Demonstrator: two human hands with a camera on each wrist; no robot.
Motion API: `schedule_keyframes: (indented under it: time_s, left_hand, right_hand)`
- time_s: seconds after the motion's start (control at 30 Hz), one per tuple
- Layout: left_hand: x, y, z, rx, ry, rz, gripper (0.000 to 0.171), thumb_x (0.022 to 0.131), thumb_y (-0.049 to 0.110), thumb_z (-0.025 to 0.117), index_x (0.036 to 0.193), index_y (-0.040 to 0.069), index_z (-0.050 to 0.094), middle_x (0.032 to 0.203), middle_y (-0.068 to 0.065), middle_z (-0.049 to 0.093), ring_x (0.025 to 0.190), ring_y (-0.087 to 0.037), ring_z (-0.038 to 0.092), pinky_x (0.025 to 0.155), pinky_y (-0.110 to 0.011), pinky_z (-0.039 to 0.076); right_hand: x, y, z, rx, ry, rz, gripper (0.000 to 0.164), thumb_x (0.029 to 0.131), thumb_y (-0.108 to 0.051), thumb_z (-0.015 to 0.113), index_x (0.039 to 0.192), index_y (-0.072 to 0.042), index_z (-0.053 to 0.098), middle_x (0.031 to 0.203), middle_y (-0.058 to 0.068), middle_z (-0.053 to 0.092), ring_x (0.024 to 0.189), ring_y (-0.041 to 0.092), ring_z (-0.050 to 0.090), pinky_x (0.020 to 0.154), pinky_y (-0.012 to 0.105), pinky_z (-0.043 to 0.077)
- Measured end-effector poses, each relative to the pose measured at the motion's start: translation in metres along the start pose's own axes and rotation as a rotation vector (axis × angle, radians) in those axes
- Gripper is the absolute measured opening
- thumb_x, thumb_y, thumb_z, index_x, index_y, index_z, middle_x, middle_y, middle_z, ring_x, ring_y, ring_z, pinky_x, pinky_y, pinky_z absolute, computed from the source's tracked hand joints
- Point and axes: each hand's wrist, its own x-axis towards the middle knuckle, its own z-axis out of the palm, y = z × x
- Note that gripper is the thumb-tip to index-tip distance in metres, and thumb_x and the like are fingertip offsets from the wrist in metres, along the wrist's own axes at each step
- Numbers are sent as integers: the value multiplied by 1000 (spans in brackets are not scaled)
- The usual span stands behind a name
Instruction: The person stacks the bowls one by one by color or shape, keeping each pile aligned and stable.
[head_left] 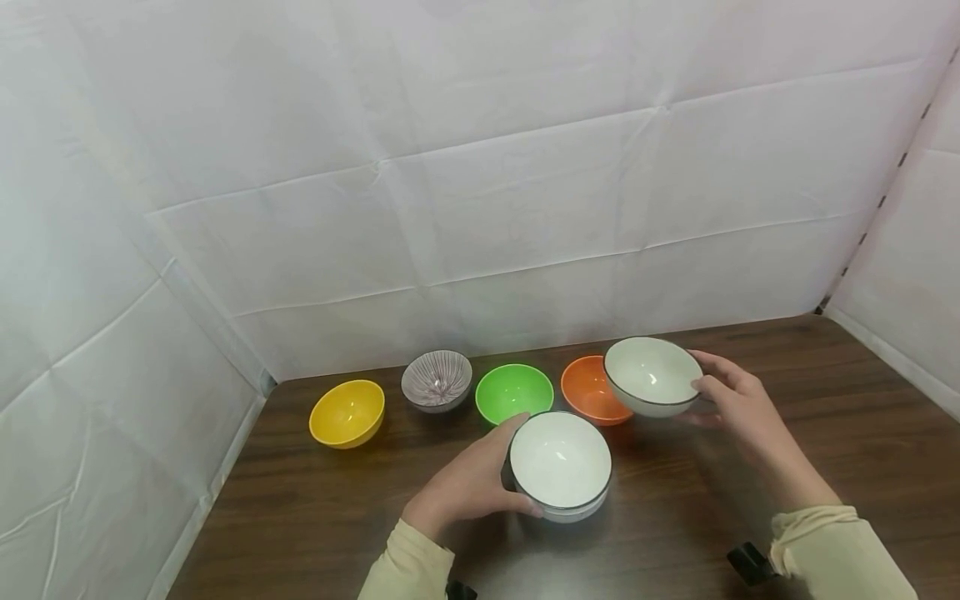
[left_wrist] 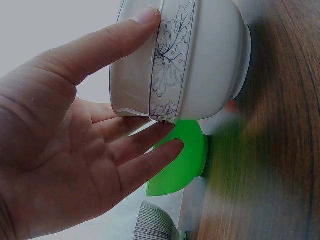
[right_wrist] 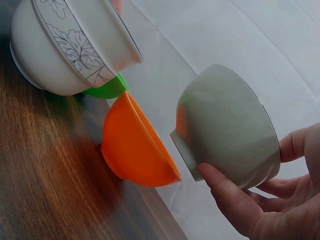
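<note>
Near the middle of the table, my left hand [head_left: 483, 471] holds a nested stack of white bowls [head_left: 561, 460], thumb at the front side and fingers behind. A dark leaf pattern [left_wrist: 172, 55] runs round the stack's side in the left wrist view. My right hand [head_left: 738, 408] grips a pale grey-green bowl [head_left: 652, 375] with a dark rim by its right side. This bowl is raised off the table, its foot showing in the right wrist view. It partly overlaps the orange bowl [right_wrist: 135, 145] in the head view. Behind the stack sits a green bowl [head_left: 514, 392].
A purple-striped bowl [head_left: 437, 381] and a yellow bowl [head_left: 347, 414] stand to the left in the back row. White sheeting [head_left: 450, 208] rises behind the dark wood table [head_left: 315, 517] and along both sides.
</note>
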Motion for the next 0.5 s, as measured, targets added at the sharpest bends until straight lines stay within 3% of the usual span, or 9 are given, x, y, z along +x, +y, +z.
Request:
schedule_keyframes:
  time_s: [0.5]
  left_hand:
    - [0,0,0,0,2,11,105,64,29,87,148,5,28,146,-8,44,129,-21,43,111,-47,38]
  right_hand:
    - [-1,-5,5,42,-30,-10,50,99,-7,36,145,9,24,143,34,26,90,-5,56,71,28,62]
